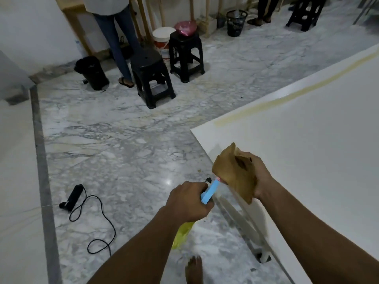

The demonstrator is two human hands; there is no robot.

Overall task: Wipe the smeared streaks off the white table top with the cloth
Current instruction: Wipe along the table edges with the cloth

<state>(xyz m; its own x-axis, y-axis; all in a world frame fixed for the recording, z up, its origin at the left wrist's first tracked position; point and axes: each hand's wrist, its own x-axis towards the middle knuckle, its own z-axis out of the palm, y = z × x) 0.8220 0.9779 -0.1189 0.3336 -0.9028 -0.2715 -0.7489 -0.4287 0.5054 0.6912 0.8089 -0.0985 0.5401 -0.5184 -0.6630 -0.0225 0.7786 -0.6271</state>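
White surface on your right: your right hand grips the bunched cloth over its near edge, left hand clamped round a spray bottle just beside it.

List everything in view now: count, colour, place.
table top: one, white, right side
streak: one, yellowish, along the table's far edge
cloth: one, brown, in the right hand
spray bottle: one, blue trigger, yellow body, in the left hand
stools: three, black, on the floor
bins: two, black, far floor
bucket: one, white, behind the stools
bag: one, pink, on a stool
power strip: one, black, corded, floor at left
bystanders: two, legs only, far side
foot: one, bare, bottom edge
left hand: grips the spray bottle
right hand: grips the cloth
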